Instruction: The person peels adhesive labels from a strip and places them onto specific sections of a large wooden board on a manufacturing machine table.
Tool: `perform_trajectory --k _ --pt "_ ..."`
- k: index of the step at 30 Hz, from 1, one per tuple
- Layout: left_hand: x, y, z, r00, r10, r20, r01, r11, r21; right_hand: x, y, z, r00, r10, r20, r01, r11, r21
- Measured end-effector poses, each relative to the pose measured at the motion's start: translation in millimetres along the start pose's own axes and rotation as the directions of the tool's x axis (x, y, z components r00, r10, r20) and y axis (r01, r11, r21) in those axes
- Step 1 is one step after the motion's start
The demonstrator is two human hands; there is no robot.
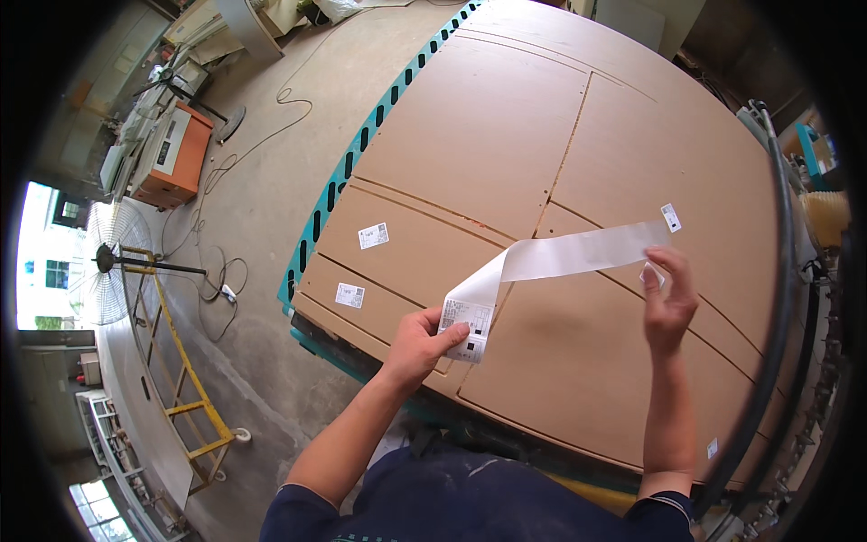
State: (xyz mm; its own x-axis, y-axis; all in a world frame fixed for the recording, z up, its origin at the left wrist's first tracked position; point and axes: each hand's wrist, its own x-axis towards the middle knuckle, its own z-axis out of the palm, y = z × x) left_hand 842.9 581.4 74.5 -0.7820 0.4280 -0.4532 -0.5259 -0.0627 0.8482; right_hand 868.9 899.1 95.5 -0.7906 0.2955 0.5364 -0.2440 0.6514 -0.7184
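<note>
- I see the left hand (417,343) at the near edge of the bench (506,117), fingers closed on the printed end of a label strip (551,257), thumb pressed across the top label.
- The strip rises from that hand, twists once and runs right toward the right hand (668,303), hanging in the air above the brown board.
- The right hand is raised beside the strip's far right end; its fingers (673,266) are loosely curled, pinching a small peeled label (652,275) between thumb and fingertips.
- I cannot tell whether the right hand also touches the strip itself.
- Three labels are already stuck to the board: one label (373,236) and a second label (349,295) on the left panels, and a third label (670,217) just beyond the right hand.
- The board shows cut lines dividing it into panels and lies on a bench with a teal slotted edge (361,144).
- On the concrete floor to the left stand a fan (110,262) and a yellow frame (185,379).
</note>
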Motion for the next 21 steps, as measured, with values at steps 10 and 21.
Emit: perform_trajectory --k 10,21 --pt "-32 -3 -90 0.977 0.045 0.206 0.045 0.911 -0.411 -65 -136 161 0.790 -0.344 0.508 0.342 0.934 0.100" --pt "-68 11 -205 0.920 -0.023 0.391 -0.015 0.995 0.095 -92 -217 253 0.768 0.262 0.585 -0.476 0.844 0.248"
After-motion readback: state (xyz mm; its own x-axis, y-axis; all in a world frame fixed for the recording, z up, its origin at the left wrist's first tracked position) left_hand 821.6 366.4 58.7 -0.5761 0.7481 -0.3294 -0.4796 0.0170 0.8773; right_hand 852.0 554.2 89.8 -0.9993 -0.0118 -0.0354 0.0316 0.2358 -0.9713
